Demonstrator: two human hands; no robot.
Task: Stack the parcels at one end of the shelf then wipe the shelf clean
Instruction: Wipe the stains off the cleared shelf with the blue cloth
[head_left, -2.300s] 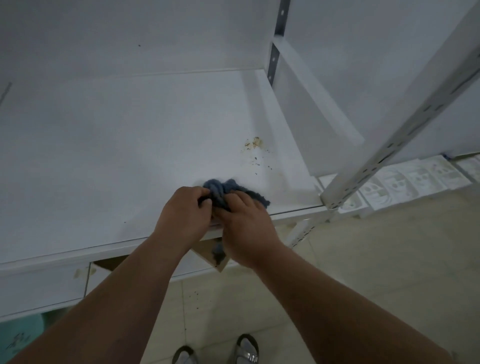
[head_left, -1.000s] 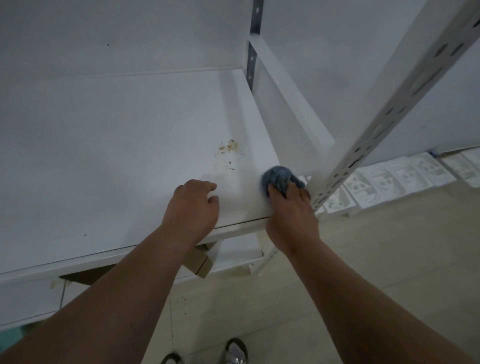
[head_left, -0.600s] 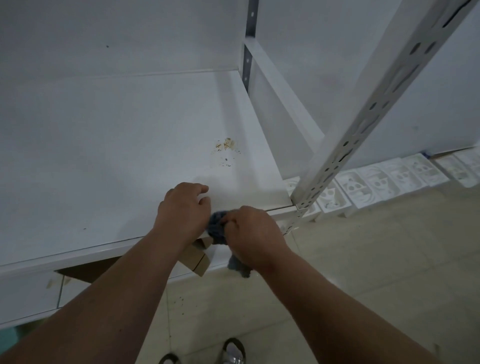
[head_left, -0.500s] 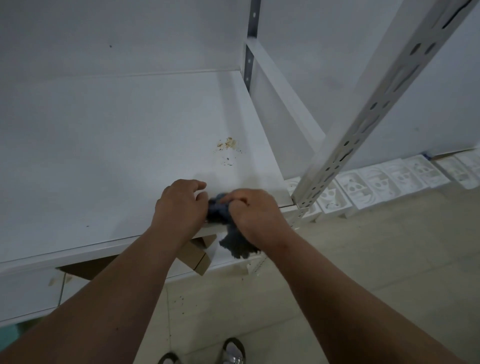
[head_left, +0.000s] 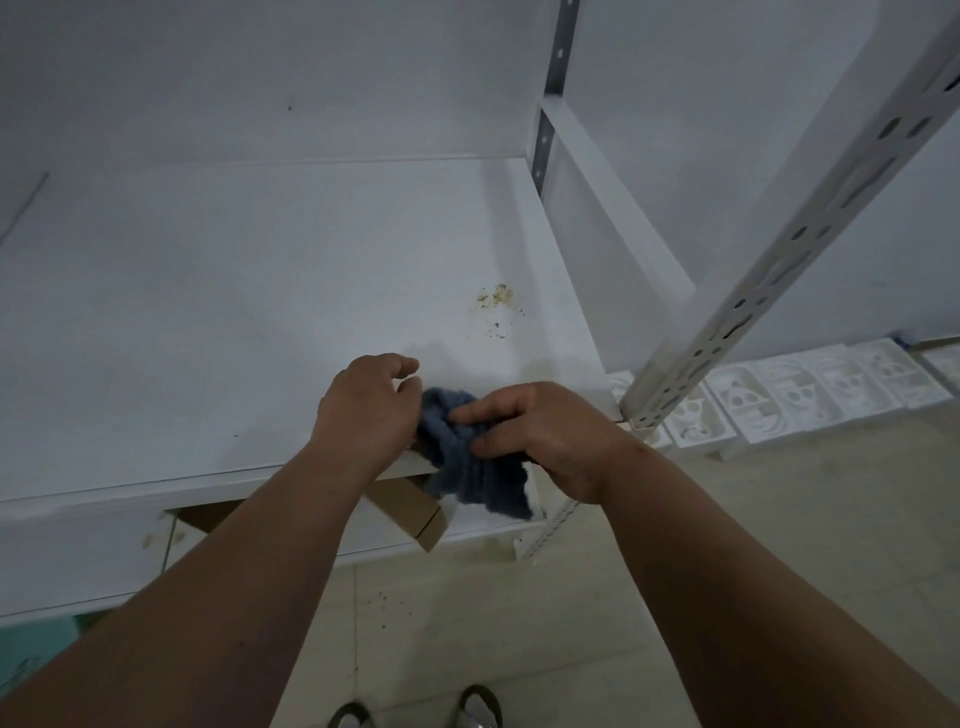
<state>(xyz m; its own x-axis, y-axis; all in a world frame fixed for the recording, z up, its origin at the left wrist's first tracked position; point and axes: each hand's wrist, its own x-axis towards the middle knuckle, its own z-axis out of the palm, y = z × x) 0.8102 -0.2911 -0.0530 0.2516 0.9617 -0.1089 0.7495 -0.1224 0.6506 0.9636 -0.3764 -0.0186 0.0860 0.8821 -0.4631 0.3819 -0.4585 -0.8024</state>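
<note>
- The flat white shelf board (head_left: 260, 312) is bare over most of its surface, with open room to the rear wall and away from the perforated white steel upright (head_left: 779, 249), which stands at the board's front corner.
- The blue knitted cloth (head_left: 462, 457) sits at the board's front edge, near the upright; its lower part hangs over the edge, apart from the surface.
- The right hand (head_left: 550, 431) is closed round the cloth, thumb and fingers pinching the bunched fabric.
- The left hand (head_left: 369, 410) rests curled on the front edge, its fingertips touching the cloth; whether it grips the cloth cannot be told.
- A patch of yellowish-brown crumbs (head_left: 496, 301) lies on the board behind the hands.
- A brown cardboard parcel (head_left: 410, 506) shows on the lower level beneath the front edge, partly hidden by the left forearm.
- White moulded foam trays (head_left: 800, 395) line the floor beyond the upright.
- Compared with half a second ago, more cloth hangs below the edge; the crumbs are unchanged.
</note>
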